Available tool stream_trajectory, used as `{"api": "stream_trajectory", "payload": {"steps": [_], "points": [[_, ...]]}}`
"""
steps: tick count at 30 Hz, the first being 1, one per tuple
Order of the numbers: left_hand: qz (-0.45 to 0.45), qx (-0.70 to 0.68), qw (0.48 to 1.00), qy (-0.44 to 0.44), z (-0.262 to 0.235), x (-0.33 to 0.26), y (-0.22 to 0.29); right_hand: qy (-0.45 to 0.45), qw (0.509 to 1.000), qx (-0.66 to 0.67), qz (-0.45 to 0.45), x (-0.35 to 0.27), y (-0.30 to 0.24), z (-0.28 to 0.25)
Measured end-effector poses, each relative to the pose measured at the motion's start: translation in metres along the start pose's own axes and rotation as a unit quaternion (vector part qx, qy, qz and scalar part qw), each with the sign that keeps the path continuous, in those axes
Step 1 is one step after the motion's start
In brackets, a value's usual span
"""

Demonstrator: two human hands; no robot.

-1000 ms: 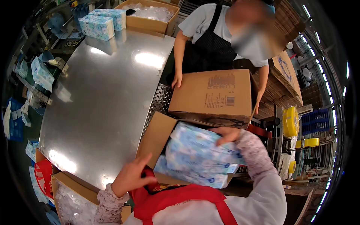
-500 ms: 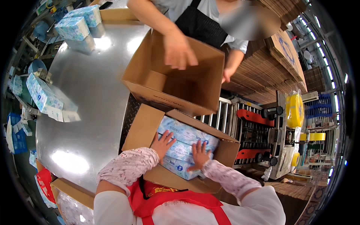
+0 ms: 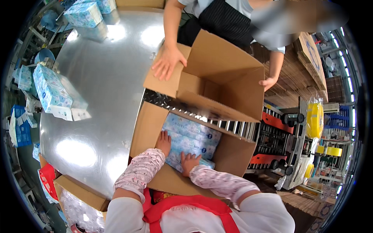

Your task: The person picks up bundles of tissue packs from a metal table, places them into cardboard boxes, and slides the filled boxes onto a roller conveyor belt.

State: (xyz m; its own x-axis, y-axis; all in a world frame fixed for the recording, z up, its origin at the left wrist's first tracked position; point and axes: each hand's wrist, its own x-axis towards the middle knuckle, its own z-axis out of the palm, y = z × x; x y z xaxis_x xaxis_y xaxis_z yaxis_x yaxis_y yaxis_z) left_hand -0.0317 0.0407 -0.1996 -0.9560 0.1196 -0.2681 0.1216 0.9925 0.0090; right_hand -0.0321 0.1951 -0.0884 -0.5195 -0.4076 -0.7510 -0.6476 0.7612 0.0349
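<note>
Left hand (image 3: 164, 143) inside the near carton (image 3: 234, 151), fingers extended over the blue-and-white packs (image 3: 191, 131) at the flap side; not closed round anything; right hand (image 3: 189, 163) also in there, fingers spread and a bit bent on the packs by the wall nearest the wearer — no grip visible, palm side hidden; packs lie side by side in rows down in the carton, top open, left flap (image 3: 147, 126) folded outward by the metal table (image 3: 105, 128).

Second carton (image 3: 228, 52) just beyond, open, tilted toward the wearer; co-worker's one hand (image 3: 168, 64) lies flat on its flap at picture left, the other hand (image 3: 269, 82) is at its right edge; roller conveyor (image 3: 243, 129) shows between the two cartons.

Elsewhere: one loose pack (image 3: 51, 87) at the table's left edge, more packs (image 3: 83, 14) at its far left corner; carton of clear plastic (image 3: 82, 211) lower left; yellow roll (image 3: 314, 118) and flattened cardboard stack (image 3: 289, 79) off right.
</note>
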Motion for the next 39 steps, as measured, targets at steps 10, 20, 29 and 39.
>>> {"api": "stream_trajectory", "payload": {"steps": [10, 20, 29, 39], "points": [[0.011, -0.133, 0.989, -0.067, -0.054, -0.013, -0.018, 0.223, 0.964, 0.051, -0.139, -0.046, 0.050, -0.003], [0.025, -0.318, 0.948, 0.008, -0.058, -0.045, -0.055, 0.058, 0.997, 0.035, -0.047, 0.074, 0.011, 0.081], [-0.434, -0.261, 0.734, 0.453, -0.126, -0.306, -0.183, 0.457, 0.709, 0.266, -0.466, 0.053, -0.187, -0.281], [-0.745, -0.257, 0.531, 0.311, 0.000, -0.480, -0.132, 0.414, 0.775, -0.096, -0.468, 0.175, -0.445, -0.419]]}}
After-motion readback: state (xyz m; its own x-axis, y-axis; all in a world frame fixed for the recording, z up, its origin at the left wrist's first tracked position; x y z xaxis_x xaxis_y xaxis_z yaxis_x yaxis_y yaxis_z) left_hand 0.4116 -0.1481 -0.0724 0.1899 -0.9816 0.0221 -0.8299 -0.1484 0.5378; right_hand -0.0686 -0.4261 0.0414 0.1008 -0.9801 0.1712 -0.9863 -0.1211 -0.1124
